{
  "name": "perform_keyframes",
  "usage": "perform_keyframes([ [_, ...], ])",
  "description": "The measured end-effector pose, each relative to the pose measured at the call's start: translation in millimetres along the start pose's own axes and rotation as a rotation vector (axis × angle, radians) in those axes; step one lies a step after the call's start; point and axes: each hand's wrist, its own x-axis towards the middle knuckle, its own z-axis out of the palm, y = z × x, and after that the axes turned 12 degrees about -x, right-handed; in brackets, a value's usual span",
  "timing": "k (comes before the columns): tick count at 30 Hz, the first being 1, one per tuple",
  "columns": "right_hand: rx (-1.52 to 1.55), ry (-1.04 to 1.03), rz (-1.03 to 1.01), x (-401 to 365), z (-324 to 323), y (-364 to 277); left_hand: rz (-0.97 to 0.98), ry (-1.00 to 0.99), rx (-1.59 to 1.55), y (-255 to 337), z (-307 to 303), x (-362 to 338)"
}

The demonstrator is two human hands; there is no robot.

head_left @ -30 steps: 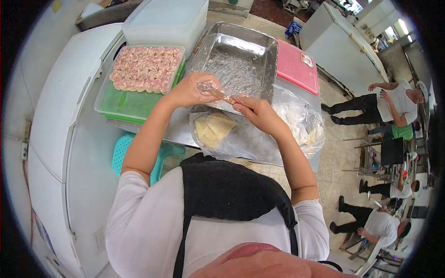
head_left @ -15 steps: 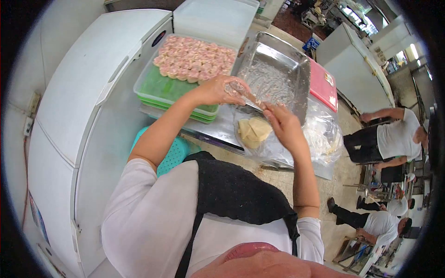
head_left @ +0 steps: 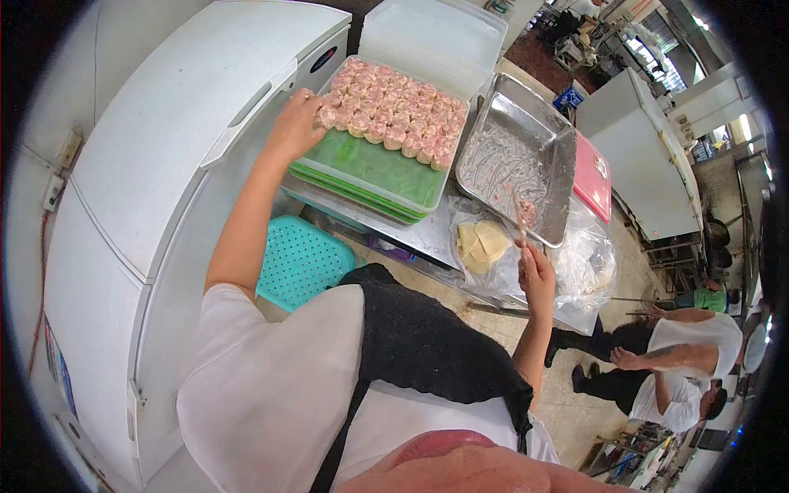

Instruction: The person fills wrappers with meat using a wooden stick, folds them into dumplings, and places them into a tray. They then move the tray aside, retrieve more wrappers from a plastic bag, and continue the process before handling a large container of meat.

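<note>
Upper centre, the left hand (head_left: 293, 125) touches the dumpling tray (head_left: 374, 168)'s corner; whether its fingers are together or apart is unclear. At lower right, the right hand (head_left: 538, 277)'s fingers clamp a stick (head_left: 520, 226) between the wrappers (head_left: 481, 244) and the metal pan (head_left: 561, 177).

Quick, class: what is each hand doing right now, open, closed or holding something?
Left hand: fingers at the dumplings in the tray; grip cannot be told.
Right hand: closed on a thin stick.

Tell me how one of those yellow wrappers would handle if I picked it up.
The yellow wrappers look thin and flat, so one would probably droop rather than stay stiff, and seems light. They lie overlapped in a loose stack, so neighbours may cling. Resting on a clear plastic bag, the stack would likely slide if pushed.
</note>
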Motion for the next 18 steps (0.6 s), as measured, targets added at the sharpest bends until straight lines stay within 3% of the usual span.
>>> perform_keyframes([
  [2, 0.023, 0.023, 0.005, -7, -1, 7, -0.043, 0.058, 0.315, 4, -4, -2],
  [5, 0.040, 0.062, -0.001, -9, 1, 11, -0.015, 0.081, 0.433, -10, 5, 5],
  [9, -0.003, 0.127, -0.017, -7, 5, 3, -0.014, 0.133, 0.363, -23, 9, 16],
  [14, -0.009, 0.174, 0.003, -9, 1, 2, -0.018, -0.094, 0.422, -34, 0, 18],
  [18, -0.039, 0.196, 0.012, -14, -5, 10, 0.020, -0.132, 0.334, -34, 4, 18],
])
